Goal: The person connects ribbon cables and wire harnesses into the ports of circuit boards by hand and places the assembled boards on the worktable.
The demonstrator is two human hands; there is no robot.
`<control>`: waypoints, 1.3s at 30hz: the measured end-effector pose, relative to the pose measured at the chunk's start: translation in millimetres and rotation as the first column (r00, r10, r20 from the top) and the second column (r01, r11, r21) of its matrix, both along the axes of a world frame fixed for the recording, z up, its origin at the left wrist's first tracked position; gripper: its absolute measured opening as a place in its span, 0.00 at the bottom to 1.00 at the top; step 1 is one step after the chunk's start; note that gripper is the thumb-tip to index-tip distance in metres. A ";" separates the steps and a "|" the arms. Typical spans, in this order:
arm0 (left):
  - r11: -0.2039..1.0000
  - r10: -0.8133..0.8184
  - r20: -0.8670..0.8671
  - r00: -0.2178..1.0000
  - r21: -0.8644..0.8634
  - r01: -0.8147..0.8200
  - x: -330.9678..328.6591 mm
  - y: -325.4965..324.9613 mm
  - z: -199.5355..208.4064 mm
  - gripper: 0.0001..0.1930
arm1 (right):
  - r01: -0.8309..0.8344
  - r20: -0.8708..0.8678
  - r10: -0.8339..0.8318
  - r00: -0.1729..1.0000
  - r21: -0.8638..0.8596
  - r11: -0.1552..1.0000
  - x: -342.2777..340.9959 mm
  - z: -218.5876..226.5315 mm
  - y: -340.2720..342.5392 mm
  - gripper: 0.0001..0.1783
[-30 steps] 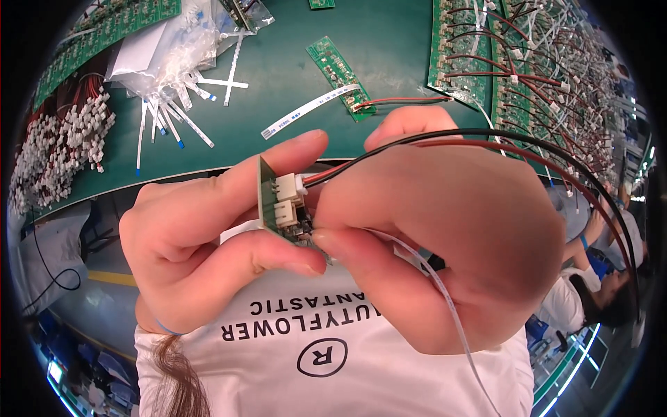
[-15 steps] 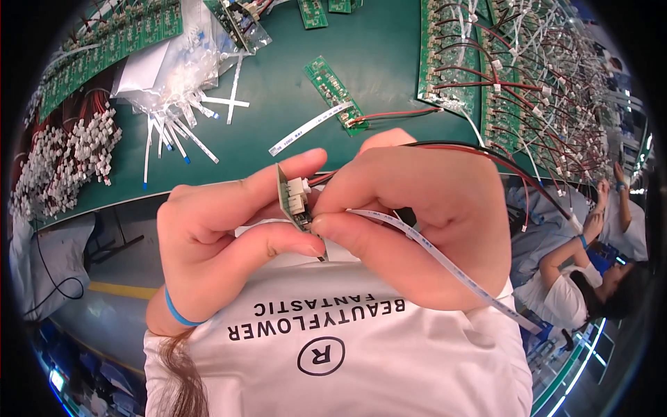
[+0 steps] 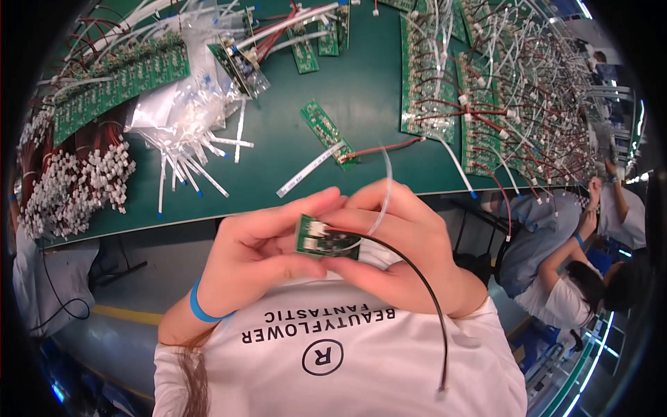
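Between my two hands is a small green circuit board [image 3: 303, 240] with white connectors on its face, held above my lap in front of the table edge. The thumb and fingers of my left hand [image 3: 253, 240] close on its left part. My right hand [image 3: 413, 240] grips its right end, and its fingers partly cover that end. A black and red wire cable [image 3: 422, 278] runs from a white connector over my right hand and hangs down. A thin pale ribbon cable [image 3: 388, 187] curves up from the board, seen nearly edge-on.
On the green table [image 3: 278, 132] lies a narrow circuit board [image 3: 321, 125] with a white ribbon cable [image 3: 309, 170]. At left are bundled wires with white plugs [image 3: 83, 187] and a plastic bag [image 3: 174, 104] of ribbon cables. Wired board panels [image 3: 427, 90] fill the right. Another person [image 3: 563, 299] sits right.
The board has turned so its connector face shows more. My right fingers have left the ribbon cable for the board's right end. Ribbon and wire cables have swung round; the table sits lower in view.
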State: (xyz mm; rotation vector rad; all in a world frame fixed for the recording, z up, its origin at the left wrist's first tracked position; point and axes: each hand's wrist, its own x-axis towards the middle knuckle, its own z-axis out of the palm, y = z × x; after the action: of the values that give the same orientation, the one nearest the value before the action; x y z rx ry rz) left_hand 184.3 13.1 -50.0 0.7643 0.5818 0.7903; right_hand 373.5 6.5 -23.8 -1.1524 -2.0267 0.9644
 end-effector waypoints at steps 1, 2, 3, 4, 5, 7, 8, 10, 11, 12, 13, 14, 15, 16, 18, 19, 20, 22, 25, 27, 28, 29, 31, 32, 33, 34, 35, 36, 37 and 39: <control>1.000 0.006 0.001 1.000 0.016 -0.006 -2.8 1.4 1.9 0.27 | 0.031 0.030 -0.032 0.999 0.036 0.999 1.7 4.7 1.1 0.21; 0.998 0.025 -0.041 0.999 0.066 -0.022 -7.7 3.0 3.8 0.28 | 0.126 0.035 -0.128 0.991 0.061 0.990 4.0 5.2 -2.7 0.20; 0.993 0.039 -0.080 0.996 0.111 -0.030 -12.6 4.7 4.4 0.29 | 0.164 0.116 -0.196 0.974 0.241 0.957 9.5 11.6 0.7 0.21; 0.990 0.032 -0.180 0.983 0.144 -0.006 -25.2 9.7 8.8 0.27 | 0.222 0.121 -0.283 0.952 0.364 0.904 9.9 10.4 7.2 0.21; 0.983 0.148 -0.218 0.965 0.142 -0.119 -33.1 11.6 9.8 0.20 | 0.273 0.113 -0.367 0.923 0.481 0.833 11.0 6.5 16.3 0.21; 0.934 0.323 -0.491 0.809 0.304 -0.188 -48.6 23.9 22.2 0.13 | 0.375 0.129 -0.471 0.873 0.440 0.816 4.0 -7.6 36.7 0.14; 0.880 0.441 -0.542 0.716 0.418 -0.225 -47.8 32.5 23.9 0.10 | 0.348 0.235 -0.466 0.853 0.410 0.843 3.0 -13.9 46.0 0.13; 0.791 0.570 -0.596 0.565 0.584 -0.183 -43.6 52.2 31.4 0.10 | 0.385 0.397 -0.457 0.795 0.251 0.888 1.8 -32.5 62.4 0.13; 0.784 0.577 -0.588 0.567 0.593 -0.183 -38.6 61.1 33.8 0.10 | 0.389 0.477 -0.430 0.767 0.187 0.902 0.6 -37.8 67.0 0.14; 0.717 0.615 -0.614 0.495 0.696 -0.028 -31.4 71.0 33.3 0.13 | 0.391 0.473 -0.436 0.766 0.196 0.899 -0.9 -43.4 68.9 0.14; 0.632 0.663 -0.623 0.416 0.763 0.134 -26.9 79.2 32.3 0.17 | 0.378 0.456 -0.428 0.780 0.202 0.903 -4.0 -47.7 70.9 0.13; 0.626 0.670 -0.617 0.414 0.769 0.133 -23.4 86.8 27.8 0.17 | 0.366 0.439 -0.420 0.794 0.207 0.907 -7.8 -48.9 73.2 0.13; 0.534 0.730 -0.578 0.364 0.815 0.224 -19.9 94.3 19.3 0.21 | 0.364 0.435 -0.422 0.795 0.214 0.906 -13.1 -48.6 74.5 0.13; 0.438 0.786 -0.530 0.318 0.841 0.317 -18.0 100.2 13.2 0.25 | 0.366 0.427 -0.404 0.809 0.172 0.915 -19.1 -47.7 73.7 0.14; 0.448 0.781 -0.547 0.301 0.827 0.339 -17.9 111.7 4.9 0.26 | 0.371 0.416 -0.388 0.822 0.124 0.920 -29.4 -46.5 75.6 0.14; 0.462 0.773 -0.568 0.285 0.810 0.360 -17.9 116.6 2.3 0.28 | 0.373 0.415 -0.391 0.822 0.126 0.919 -33.0 -46.2 77.6 0.14; 0.495 0.760 -0.590 0.274 0.798 0.344 -18.0 120.0 1.5 0.28 | 0.377 0.403 -0.385 0.830 0.102 0.920 -36.2 -45.9 79.5 0.15; 0.481 0.772 -0.570 0.280 0.813 0.330 -21.9 125.8 -4.4 0.28 | 0.348 0.408 -0.352 0.842 0.087 0.933 -39.6 -44.2 82.0 0.17; 0.470 0.787 -0.550 0.279 0.828 0.307 -27.2 135.3 -16.2 0.28 | 0.230 0.470 -0.326 0.820 0.251 0.940 -34.1 -33.8 82.9 0.13; 0.472 0.792 -0.548 0.270 0.829 0.298 -30.1 139.0 -18.6 0.29 | 0.292 0.420 -0.352 0.836 0.203 0.935 -23.6 -31.5 91.5 0.11; 0.477 0.789 -0.549 0.275 0.830 0.288 -31.7 139.8 -17.8 0.29 | 0.346 0.370 -0.378 0.849 0.152 0.926 -20.4 -30.2 98.9 0.09; 0.482 0.787 -0.550 0.280 0.831 0.277 -33.2 139.7 -16.8 0.29 | 0.432 0.325 -0.476 0.817 0.202 0.879 -21.1 -27.7 107.6 0.09; 0.558 0.716 -0.611 0.337 0.792 0.248 -31.8 135.8 -11.2 0.31 | 0.557 0.323 -0.629 0.707 0.293 0.777 -23.3 -31.6 129.1 0.10; 0.632 0.640 -0.662 0.390 0.742 0.224 -31.7 132.8 -8.4 0.32 | 0.562 0.324 -0.634 0.703 0.293 0.773 -25.6 -35.4 139.4 0.10; 0.635 0.636 -0.666 0.391 0.739 0.226 -34.0 129.1 -7.4 0.32 | 0.578 0.363 -0.648 0.669 0.295 0.761 -29.8 -40.9 149.1 0.09; 0.566 0.697 -0.627 0.348 0.779 0.269 -36.1 124.0 -6.1 0.33 | 0.592 0.405 -0.661 0.632 0.299 0.748 -30.8 -43.5 155.0 0.09; 0.496 0.754 -0.581 0.306 0.810 0.314 -38.8 117.4 -3.6 0.34 | 0.594 0.409 -0.660 0.630 0.295 0.749 -29.6 -43.8 157.9 0.09; 0.496 0.734 -0.589 0.338 0.805 0.326 -41.8 109.0 4.0 0.34 | 0.631 0.384 -0.660 0.646 0.218 0.745 -26.8 -44.3 162.8 0.08; 0.499 0.733 -0.591 0.336 0.804 0.325 -45.7 101.6 9.1 0.34 | 0.660 0.357 -0.659 0.663 0.139 0.739 -24.5 -45.3 167.9 0.07; 0.489 0.736 -0.550 0.395 0.835 0.251 -52.6 86.0 19.6 0.32 | 0.680 0.329 -0.699 0.635 0.192 0.708 -13.0 -54.7 175.7 0.08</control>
State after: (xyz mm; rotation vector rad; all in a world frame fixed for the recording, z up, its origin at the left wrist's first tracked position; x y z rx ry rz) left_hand 131.7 99.1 -30.4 2.1905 1.4067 0.9610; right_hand 360.5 182.2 -78.5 -2.0070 -1.5925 0.2956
